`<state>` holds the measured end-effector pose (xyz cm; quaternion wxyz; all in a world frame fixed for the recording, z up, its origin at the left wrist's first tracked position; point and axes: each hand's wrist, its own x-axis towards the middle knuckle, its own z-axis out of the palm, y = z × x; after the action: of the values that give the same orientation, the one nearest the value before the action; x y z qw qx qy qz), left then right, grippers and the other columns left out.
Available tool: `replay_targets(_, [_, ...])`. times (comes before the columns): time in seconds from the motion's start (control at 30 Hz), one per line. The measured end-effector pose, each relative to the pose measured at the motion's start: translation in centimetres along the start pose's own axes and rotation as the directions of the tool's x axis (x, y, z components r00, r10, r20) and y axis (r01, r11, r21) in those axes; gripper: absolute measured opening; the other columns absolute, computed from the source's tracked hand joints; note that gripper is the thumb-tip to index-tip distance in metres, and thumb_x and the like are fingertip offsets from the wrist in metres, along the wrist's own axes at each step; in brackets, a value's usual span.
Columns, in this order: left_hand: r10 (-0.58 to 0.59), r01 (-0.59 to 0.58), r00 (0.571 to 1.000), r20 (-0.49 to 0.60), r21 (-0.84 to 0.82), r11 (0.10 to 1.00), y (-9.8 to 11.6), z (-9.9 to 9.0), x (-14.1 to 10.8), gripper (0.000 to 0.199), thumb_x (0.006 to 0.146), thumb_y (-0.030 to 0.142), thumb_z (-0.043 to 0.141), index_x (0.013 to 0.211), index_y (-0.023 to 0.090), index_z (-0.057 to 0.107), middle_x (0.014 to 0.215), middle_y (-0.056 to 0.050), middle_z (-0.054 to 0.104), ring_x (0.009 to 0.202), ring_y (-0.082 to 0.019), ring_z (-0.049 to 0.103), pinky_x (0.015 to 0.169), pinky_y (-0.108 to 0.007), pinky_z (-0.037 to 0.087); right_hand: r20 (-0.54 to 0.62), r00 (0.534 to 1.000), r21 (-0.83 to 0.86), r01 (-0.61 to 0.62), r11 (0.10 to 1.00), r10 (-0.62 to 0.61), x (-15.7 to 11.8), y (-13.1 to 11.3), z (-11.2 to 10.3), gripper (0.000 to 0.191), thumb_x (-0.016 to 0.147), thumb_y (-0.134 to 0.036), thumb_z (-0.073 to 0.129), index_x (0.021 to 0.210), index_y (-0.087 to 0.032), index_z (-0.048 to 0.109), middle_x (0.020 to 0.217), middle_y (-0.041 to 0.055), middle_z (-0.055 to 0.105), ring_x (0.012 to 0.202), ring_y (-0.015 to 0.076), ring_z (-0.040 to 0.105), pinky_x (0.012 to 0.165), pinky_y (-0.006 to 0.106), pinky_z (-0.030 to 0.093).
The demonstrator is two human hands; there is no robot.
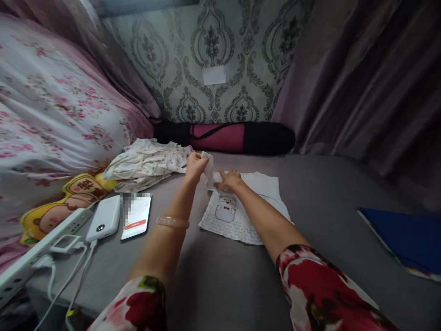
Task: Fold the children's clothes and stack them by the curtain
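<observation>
A white cloth garment (248, 232) with a printed bear and lines of lettering lies on the grey sheet in front of me. My left hand (197, 166) pinches a raised white part of it at its far left corner. My right hand (230, 180) presses down on the garment's upper left area, fingers spread, just right of the lifted part. My right forearm crosses over the garment and hides some of it. A heap of printed light cloths (148, 161) lies left of my left hand.
A black and maroon long bag (220, 138) lies along the wall. On the left are a phone (138, 218), a white power bank (105, 218), a power strip (44, 253) with cables and a yellow plush (55, 218). A blue flat item (403, 236) lies right.
</observation>
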<state>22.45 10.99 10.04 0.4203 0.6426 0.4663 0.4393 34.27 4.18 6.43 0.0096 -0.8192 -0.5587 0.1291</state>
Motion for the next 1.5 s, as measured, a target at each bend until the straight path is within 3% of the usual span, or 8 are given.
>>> replay_targets(0.13, [0.044, -0.04, 0.997, -0.062, 0.062, 0.997, -0.3, 3.1, -1.0, 0.015, 0.068, 0.019, 0.058, 0.071, 0.021, 0.043, 0.067, 0.003, 0.05, 0.07, -0.015, 0.052, 0.065, -0.025, 0.04, -0.184, 0.982, 0.444, 0.043, 0.895, 0.044, -1.5, 4.3, 0.7, 0.042, 0.092, -0.028, 0.051, 0.133, -0.02, 0.054, 0.13, 0.0135, 0.06, 0.123, 0.0274, 0.052, 0.102, 0.041, 0.039])
replay_targets(0.33, [0.083, -0.081, 0.996, -0.04, 0.064, 0.995, -1.2, 7.7, -3.3, 0.015, 0.075, 0.017, 0.056, 0.074, 0.022, 0.042, 0.063, 0.005, 0.046, 0.065, -0.014, 0.049, 0.066, -0.025, 0.037, -0.047, 0.977, 0.9, -0.05, 0.433, 0.21, -4.0, 8.9, 2.0, 0.031, 0.099, -0.022, 0.033, 0.107, -0.01, 0.061, 0.099, 0.0155, 0.072, 0.085, 0.0169, 0.07, 0.078, 0.029, 0.055])
replay_targets(0.47, [0.152, -0.153, 0.987, 0.056, 0.019, 0.988, -2.0, 10.1, -5.1, 0.009, 0.081, 0.019, 0.055, 0.083, 0.022, 0.046, 0.065, 0.006, 0.05, 0.062, -0.012, 0.049, 0.065, -0.024, 0.039, 0.088, 0.97, 0.995, -0.074, -0.069, 0.225, -4.6, 10.1, 2.8, 0.032, 0.101, -0.03, 0.033, 0.103, -0.009, 0.057, 0.099, 0.0189, 0.071, 0.081, 0.017, 0.071, 0.08, 0.03, 0.056])
replay_targets(0.53, [0.217, -0.216, 0.957, 0.192, -0.029, 0.976, -2.4, 10.9, -6.0, 0.009, 0.084, 0.025, 0.056, 0.091, 0.021, 0.05, 0.073, 0.004, 0.058, 0.066, -0.012, 0.054, 0.067, -0.024, 0.041, 0.119, 0.97, 0.986, -0.09, -0.139, 0.212, -4.6, 10.5, 2.9, 0.039, 0.102, -0.036, 0.029, 0.105, -0.009, 0.057, 0.102, 0.0198, 0.07, 0.085, 0.0185, 0.07, 0.082, 0.032, 0.055])
replay_targets(0.7, [0.225, -0.221, 0.934, 0.278, -0.048, 0.974, -3.3, 11.1, -6.6, 0.024, 0.094, 0.038, 0.043, 0.1, 0.02, 0.058, 0.106, -0.008, 0.067, 0.098, -0.018, 0.062, 0.087, -0.03, 0.045, 0.105, 0.98, 0.993, -0.095, -0.064, 0.169, -4.2, 10.9, 2.6, 0.058, 0.101, -0.047, 0.009, 0.121, -0.015, 0.053, 0.108, 0.0133, 0.07, 0.097, 0.0209, 0.068, 0.08, 0.037, 0.056])
replay_targets(1.0, [0.033, -0.063, 0.992, 0.122, 0.251, 0.966, -6.6, 7.2, -4.9, 0.043, 0.081, 0.006, 0.039, 0.121, 0.017, 0.053, 0.119, -0.012, 0.065, 0.115, -0.021, 0.059, 0.099, -0.034, 0.042, 0.041, 0.96, 0.998, -0.024, -0.065, 0.275, -4.2, 10.6, 3.7, 0.016, 0.081, -0.01, 0.056, 0.094, -0.016, 0.062, 0.088, 0.0055, 0.072, 0.086, 0.0188, 0.068, 0.077, 0.032, 0.057])
replay_targets(1.27, [0.025, -0.2, 0.952, 0.306, 0.556, 0.807, -8.2, 7.6, -5.9, 0.058, 0.083, 0.008, 0.039, 0.139, 0.022, 0.041, 0.144, -0.012, 0.049, 0.142, -0.027, 0.031, 0.114, -0.054, 0.018, -0.328, 0.873, 0.767, 0.024, 0.641, 0.36, -3.3, 12.3, 4.0, 0.04, 0.086, -0.014, 0.045, 0.124, -0.013, 0.057, 0.125, 0.0108, 0.063, 0.118, 0.0211, 0.056, 0.101, 0.035, 0.042])
replay_targets(1.5, [0.019, -0.246, 0.938, 0.345, 0.628, 0.738, -8.4, 7.5, -6.0, 0.064, 0.08, 0.003, 0.038, 0.143, 0.016, 0.036, 0.148, -0.016, 0.042, 0.144, -0.03, 0.025, 0.114, -0.058, 0.016, -0.392, 0.886, 0.476, -0.033, 0.879, 0.246, -4.4, 11.5, 4.7, 0.061, 0.083, 0.002, 0.032, 0.144, -0.003, 0.036, 0.142, 0.0158, 0.049, 0.128, 0.0219, 0.048, 0.107, 0.03, 0.035])
